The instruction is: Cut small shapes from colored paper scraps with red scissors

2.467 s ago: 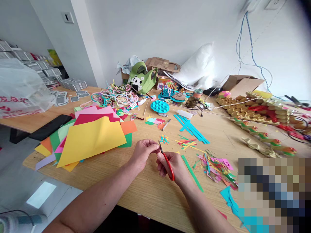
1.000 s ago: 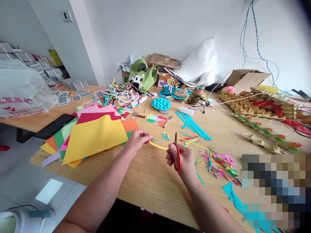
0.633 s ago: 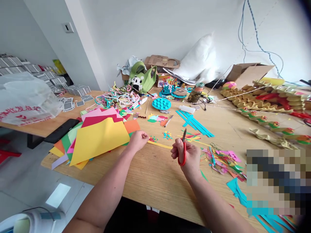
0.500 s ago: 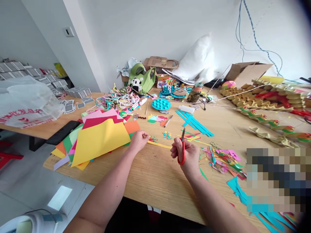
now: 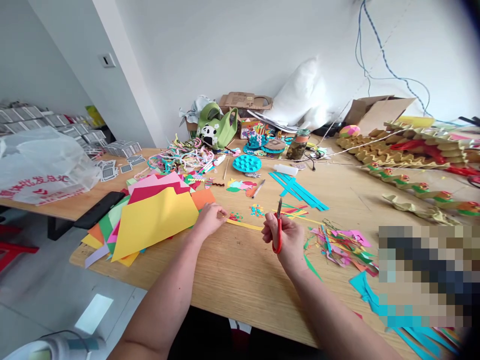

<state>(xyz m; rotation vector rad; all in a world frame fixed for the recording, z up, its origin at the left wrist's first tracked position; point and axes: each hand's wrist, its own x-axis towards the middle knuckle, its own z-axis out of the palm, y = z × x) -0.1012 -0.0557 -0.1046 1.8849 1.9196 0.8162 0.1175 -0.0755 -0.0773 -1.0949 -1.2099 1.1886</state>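
Note:
My left hand (image 5: 210, 220) is closed in a pinch at the left end of a narrow yellow paper strip (image 5: 243, 224). The strip runs right, toward my other hand, and part of it is hidden there. Red-handled scissors (image 5: 278, 235) are gripped in my right hand (image 5: 290, 237), blades upward and seemingly closed. Just beyond the strip lie small red and green paper bits (image 5: 235, 216) and a pile of blue and yellow bits (image 5: 257, 210). A stack of coloured paper, yellow sheet (image 5: 155, 220) on top, lies left of my left hand.
Paper scraps (image 5: 343, 245) lie right of my right hand, with long blue strips (image 5: 298, 191) further back. A pen (image 5: 258, 188), a blue scalloped dish (image 5: 246, 163) and a jar (image 5: 299, 145) stand or lie beyond. Egg cartons (image 5: 416, 150) fill the right back; a phone (image 5: 99, 210) is at left.
The view has shifted slightly, so the scene sits a little differently in the frame. Both hands keep nearly the same pose, the left on the strip, the right on the scissors.

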